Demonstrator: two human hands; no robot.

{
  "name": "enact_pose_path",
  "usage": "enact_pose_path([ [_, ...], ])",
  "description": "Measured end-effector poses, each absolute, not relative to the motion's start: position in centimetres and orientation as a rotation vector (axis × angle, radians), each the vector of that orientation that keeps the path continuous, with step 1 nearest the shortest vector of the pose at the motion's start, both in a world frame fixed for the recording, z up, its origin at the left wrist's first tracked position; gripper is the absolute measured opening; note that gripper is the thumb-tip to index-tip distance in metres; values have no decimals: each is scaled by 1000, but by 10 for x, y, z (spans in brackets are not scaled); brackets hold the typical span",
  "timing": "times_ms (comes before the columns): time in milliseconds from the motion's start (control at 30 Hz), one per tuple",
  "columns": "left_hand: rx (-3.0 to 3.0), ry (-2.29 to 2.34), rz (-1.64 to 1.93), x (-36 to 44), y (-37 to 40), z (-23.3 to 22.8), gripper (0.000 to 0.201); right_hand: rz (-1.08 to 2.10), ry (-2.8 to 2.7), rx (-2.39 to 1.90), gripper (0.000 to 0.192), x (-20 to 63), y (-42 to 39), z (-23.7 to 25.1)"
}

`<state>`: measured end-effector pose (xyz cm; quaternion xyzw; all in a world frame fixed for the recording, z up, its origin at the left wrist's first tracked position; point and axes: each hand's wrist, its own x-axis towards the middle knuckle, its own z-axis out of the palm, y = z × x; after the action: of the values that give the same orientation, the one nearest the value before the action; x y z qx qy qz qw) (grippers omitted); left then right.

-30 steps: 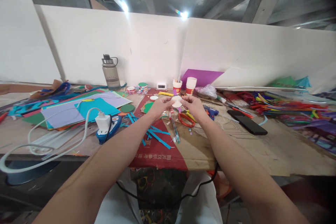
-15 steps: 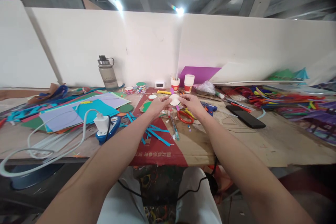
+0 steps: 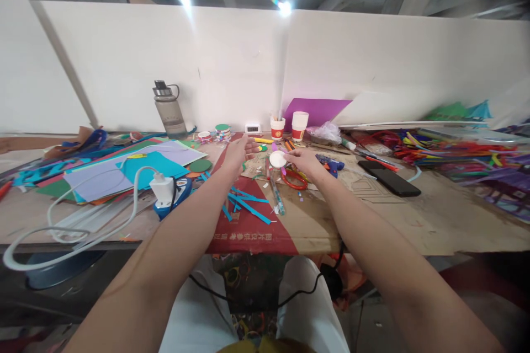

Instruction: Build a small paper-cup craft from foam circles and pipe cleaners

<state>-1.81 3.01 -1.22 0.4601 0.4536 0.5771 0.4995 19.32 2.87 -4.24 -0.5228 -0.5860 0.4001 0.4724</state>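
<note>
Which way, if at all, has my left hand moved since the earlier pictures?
Yes. Judged against the small white clock, your left hand has moved left and closer to it, off the white disc.

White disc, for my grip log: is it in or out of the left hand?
Out: the left hand is open and apart; the right hand holds the white disc.

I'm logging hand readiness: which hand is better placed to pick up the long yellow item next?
Probably the left hand: it appears to hold nothing and is outstretched close to the long yellow item. The right hand is occupied, gripping the white disc by its edge.
</note>
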Motion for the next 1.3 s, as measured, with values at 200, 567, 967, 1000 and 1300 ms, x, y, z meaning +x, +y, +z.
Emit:
enact_pose_path([
  [200, 1246, 1038, 1086, -11, 27, -19, 49, 1197, -1295, -1170, 30, 188, 25, -39],
  [567, 1573, 994, 1091, -4, 32, -24, 31, 1108, -1394, -1065, 38, 186, 20, -36],
  [967, 1672, 936, 1208, -3, 27, -17, 37, 883, -1534, -987, 42, 185, 16, -30],
  [1000, 1684, 934, 1195, -3, 27, -17, 37, 886, -1546, -977, 41, 185, 16, -31],
  [1300, 1711, 913, 1188, -3, 28, -19, 31, 902, -1552, -972, 32, 185, 19, -34],
])
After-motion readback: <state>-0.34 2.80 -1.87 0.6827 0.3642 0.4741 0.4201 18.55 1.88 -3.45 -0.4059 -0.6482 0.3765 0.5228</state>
